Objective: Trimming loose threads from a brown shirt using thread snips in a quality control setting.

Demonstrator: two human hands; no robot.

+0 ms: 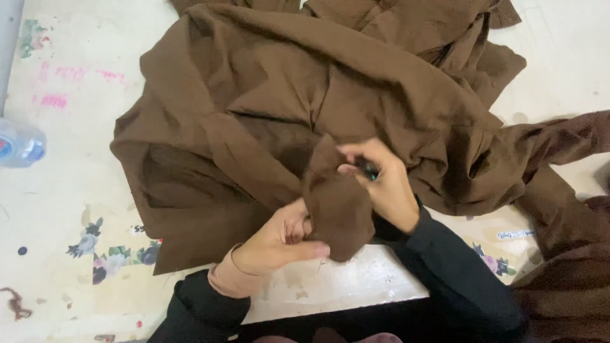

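A large brown garment (305, 108) lies crumpled across a white table (70, 184). My left hand (279, 241) pinches a folded flap of the brown cloth (337, 206) near the table's front edge, thumb under it. My right hand (381, 184) presses on the same flap from the right and holds a small dark tool (368, 168) between the fingers; what the tool is I cannot tell. Both arms wear dark sleeves, the left with a tan cuff.
A clear plastic bottle (19, 145) lies at the left edge. The tabletop shows pink marks, paint stains and flower stickers (114, 254). More brown cloth (565, 267) hangs at the right. A brown thread scrap (16, 303) lies bottom left.
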